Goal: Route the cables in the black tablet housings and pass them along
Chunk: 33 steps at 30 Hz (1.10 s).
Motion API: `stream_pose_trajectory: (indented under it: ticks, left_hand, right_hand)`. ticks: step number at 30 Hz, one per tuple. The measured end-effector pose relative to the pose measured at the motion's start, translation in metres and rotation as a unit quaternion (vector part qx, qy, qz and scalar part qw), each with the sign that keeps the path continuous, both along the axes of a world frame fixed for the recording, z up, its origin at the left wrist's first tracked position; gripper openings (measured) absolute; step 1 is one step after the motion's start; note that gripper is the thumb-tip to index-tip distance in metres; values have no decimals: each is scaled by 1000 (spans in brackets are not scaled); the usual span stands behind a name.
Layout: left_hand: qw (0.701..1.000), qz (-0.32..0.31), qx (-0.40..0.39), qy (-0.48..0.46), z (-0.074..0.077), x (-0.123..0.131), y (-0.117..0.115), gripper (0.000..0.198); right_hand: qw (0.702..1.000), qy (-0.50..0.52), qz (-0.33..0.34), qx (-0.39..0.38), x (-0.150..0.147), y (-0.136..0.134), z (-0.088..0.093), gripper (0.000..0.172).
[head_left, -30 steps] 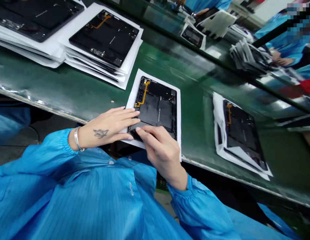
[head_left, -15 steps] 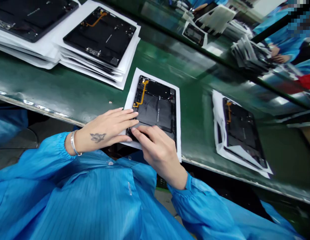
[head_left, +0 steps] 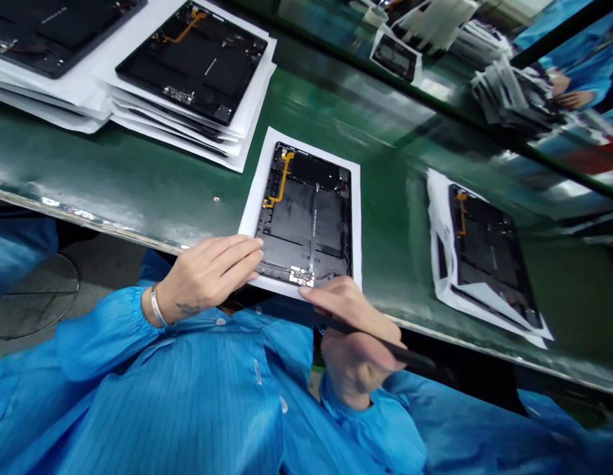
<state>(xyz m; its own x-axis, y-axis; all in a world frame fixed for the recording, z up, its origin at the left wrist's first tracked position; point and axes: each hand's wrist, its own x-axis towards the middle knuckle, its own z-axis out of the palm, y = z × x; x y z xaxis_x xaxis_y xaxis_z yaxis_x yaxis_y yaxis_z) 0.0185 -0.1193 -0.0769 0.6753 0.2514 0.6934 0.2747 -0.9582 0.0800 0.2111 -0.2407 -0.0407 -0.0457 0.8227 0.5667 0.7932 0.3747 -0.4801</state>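
at the far left of the green bench [head_left: 138, 171] a cut-off stack [head_left: 33, 26] and a second stack [head_left: 192, 56] of opened tablets on white sheets are seen. the left hand [head_left: 207, 270] is laid flat on the near left corner of a white sheet [head_left: 257, 198]. its fingers [head_left: 241, 254] are stretched out with nothing grasped, their tips at the edge of the opened tablet [head_left: 306, 211], which lies on that sheet at the bench's near edge. inside it an orange flex cable [head_left: 281, 181] is run down the left side and a small board [head_left: 301, 276] is seated at the near edge, so the work there is judged well along; no back cover is fitted yet. the right hand [head_left: 358, 343] is curled around a slim dark tool [head_left: 415, 359], its forefinger stretched to that board. further right, well apart, another tablet [head_left: 489, 257] lies on a crumpled sheet [head_left: 435, 218]. nothing is seen blocking the hands. beyond, a co-worker's hand [head_left: 573, 99] is glimpsed.
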Motion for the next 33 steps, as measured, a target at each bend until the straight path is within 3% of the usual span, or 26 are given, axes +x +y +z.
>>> stream_pose_trajectory:
  ticks: [3,4,9,13,27,33]
  left_hand:
    - [999,1,5,-41,-7,1,-3,23]
    - [999,1,3,-49,-9,1,-4,23]
    - [999,2,-6,-54,-10,0,-5,23]
    - [999,0,-16,-45,-8,-1,-5,23]
    - [1000,4,-16,-2,-3,-5,-6,24]
    - [997,31,-3,70,14,1,-11,24]
  right_hand:
    - [995,54,0,78,-5,-1,-14,29]
    - [995,44,0,93,-8,-1,-20,26]
    - [994,-15,-14,111,-17,0,-42,47]
    - [993,-37,-47,102,-17,-2,-46,55]
    - [983,-63,-119,128,-6,-9,-44,45]
    - [989,69,-80,102,1,-2,-26,37]
